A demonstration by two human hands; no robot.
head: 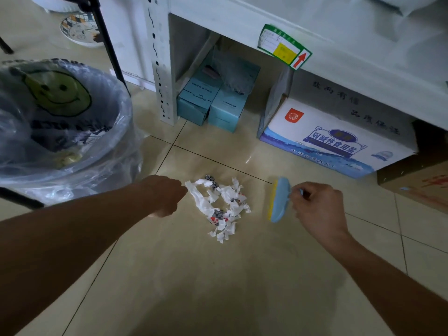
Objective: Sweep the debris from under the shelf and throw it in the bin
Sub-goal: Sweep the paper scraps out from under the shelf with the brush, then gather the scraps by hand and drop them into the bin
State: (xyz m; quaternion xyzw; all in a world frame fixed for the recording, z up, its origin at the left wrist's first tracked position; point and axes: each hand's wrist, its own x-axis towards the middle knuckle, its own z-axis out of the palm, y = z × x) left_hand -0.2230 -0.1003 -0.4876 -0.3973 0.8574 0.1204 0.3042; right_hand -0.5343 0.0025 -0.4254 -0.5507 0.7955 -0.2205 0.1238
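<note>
Scraps of torn paper debris lie heaped on the floor clear of the shelf, so with your left hand pinching one edge and your right hand gripping the small blue brush, loose pieces could scatter or drop short of the bin.
</note>
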